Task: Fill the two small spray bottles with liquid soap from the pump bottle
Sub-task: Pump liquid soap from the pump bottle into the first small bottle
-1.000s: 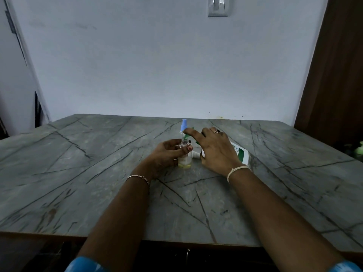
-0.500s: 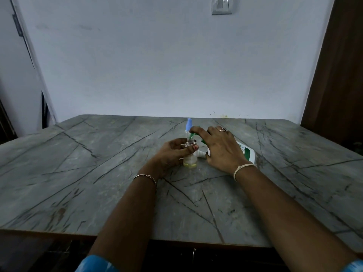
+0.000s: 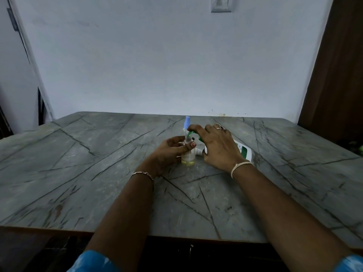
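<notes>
Materials and finishes.
The table top [image 3: 78,173] is showing a smooth, grey, dark-veined stone look with a dull sheen; the small spray bottle [image 3: 188,156] is appearing as clear plastic, the pump bottle [image 3: 243,151] as glossy white plastic, the wrist bracelet [image 3: 143,173] as thin metal.

Small clear plastic spray bottle [image 3: 188,155] stands mid grey stone table [image 3: 98,173], my left hand [image 3: 170,152] gripping it from the left. Just right, tilted white pump bottle [image 3: 242,152] under my right hand [image 3: 218,148]. Blue-capped spray bottle [image 3: 187,123] directly behind.
</notes>
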Demonstrator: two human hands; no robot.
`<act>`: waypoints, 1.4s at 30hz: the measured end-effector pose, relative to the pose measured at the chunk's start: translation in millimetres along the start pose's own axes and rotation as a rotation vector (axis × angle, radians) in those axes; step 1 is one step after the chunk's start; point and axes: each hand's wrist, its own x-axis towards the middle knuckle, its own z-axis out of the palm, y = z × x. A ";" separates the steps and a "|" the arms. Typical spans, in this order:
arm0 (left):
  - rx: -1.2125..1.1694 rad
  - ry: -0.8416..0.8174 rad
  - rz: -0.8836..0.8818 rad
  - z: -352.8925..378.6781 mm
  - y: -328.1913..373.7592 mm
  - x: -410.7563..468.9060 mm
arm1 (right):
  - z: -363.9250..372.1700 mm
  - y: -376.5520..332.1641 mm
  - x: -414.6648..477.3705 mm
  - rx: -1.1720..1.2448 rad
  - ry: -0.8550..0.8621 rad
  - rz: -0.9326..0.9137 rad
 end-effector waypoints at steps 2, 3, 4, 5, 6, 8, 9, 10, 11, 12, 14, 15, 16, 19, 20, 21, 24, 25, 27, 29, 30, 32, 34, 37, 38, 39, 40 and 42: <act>0.010 0.006 0.001 0.2 -0.1 0.1 | -2.7 1.7 -2.4 0.010 -0.023 -0.007; 0.011 0.010 0.003 0.9 0.3 -0.3 | -4.0 1.7 -3.2 0.013 -0.032 -0.007; 0.012 0.013 0.006 1.4 0.7 -0.4 | -5.0 1.5 -3.3 0.012 -0.041 -0.005; 0.014 0.015 0.007 2.1 1.2 -1.3 | -5.9 1.4 -3.1 0.010 -0.044 -0.003; 0.018 0.016 0.007 2.2 0.7 -1.4 | -5.7 1.4 -2.9 0.011 -0.044 -0.002; 0.023 0.012 0.005 1.8 -0.4 -1.0 | -5.2 0.6 -3.0 0.018 -0.042 0.005; 0.022 0.008 0.001 1.7 -0.2 -0.9 | -5.0 0.6 -2.6 0.022 -0.049 0.012; 0.022 0.003 -0.001 1.2 0.1 -0.7 | -4.8 0.4 -1.7 0.028 -0.056 0.018; 0.023 0.000 -0.004 1.2 0.8 -1.1 | -4.8 0.1 -0.4 0.033 -0.058 0.022; 0.021 -0.001 -0.007 0.8 0.8 -0.6 | -4.9 -0.6 0.8 0.036 -0.056 0.025; 0.006 -0.001 -0.015 0.9 1.8 -0.8 | -4.4 -2.8 2.8 0.034 -0.049 0.028; 0.002 0.000 -0.014 1.4 2.3 -1.6 | -3.6 -3.4 3.1 0.025 -0.044 0.025; 0.005 0.002 -0.010 1.4 1.7 -0.9 | -2.5 -3.4 2.8 0.013 -0.038 0.021; 0.000 0.004 -0.001 2.7 1.9 -2.3 | -1.7 0.1 -1.4 -0.013 -0.020 -0.003; 0.002 0.002 0.007 2.8 1.7 -2.7 | -2.8 1.0 -3.4 -0.005 -0.021 -0.010; -0.001 -0.002 0.014 3.5 2.4 -3.5 | -4.2 1.9 -4.4 0.001 -0.025 -0.018; -0.010 -0.003 0.026 3.7 1.2 -4.2 | -5.8 2.8 -4.6 0.000 -0.039 -0.025; -0.015 -0.001 0.026 3.8 1.6 -5.0 | -5.6 2.2 -4.1 0.011 -0.040 -0.017; -0.015 -0.001 0.024 4.4 3.1 -6.0 | -5.6 1.4 -3.1 0.044 -0.038 -0.002; -0.017 -0.011 0.027 4.9 3.6 -6.6 | -4.8 0.0 -1.5 0.056 -0.017 0.003; -0.019 -0.017 0.026 5.1 4.1 -7.1 | -4.1 -1.3 -0.7 0.051 -0.009 0.009; -0.026 -0.028 0.025 5.0 4.7 -7.7 | -1.0 -3.2 1.6 0.030 0.002 0.014; -0.027 -0.038 0.026 4.7 4.9 -8.0 | 1.2 -3.6 1.7 0.015 0.017 0.003; -0.029 -0.026 0.027 4.7 4.2 -7.3 | -1.9 1.1 -1.0 0.018 -0.001 -0.016; -0.024 -0.019 0.026 4.6 3.7 -6.7 | -3.0 3.4 -2.1 0.025 -0.016 -0.024; -0.021 -0.015 0.024 4.5 3.2 -6.4 | -4.0 5.5 -3.3 0.031 -0.029 -0.036; -0.021 -0.016 0.027 4.4 2.6 -6.2 | -4.7 6.9 -4.3 0.037 -0.041 -0.049; -0.036 -0.024 0.036 4.4 2.5 -7.0 | -6.8 8.9 -5.4 0.055 -0.061 -0.062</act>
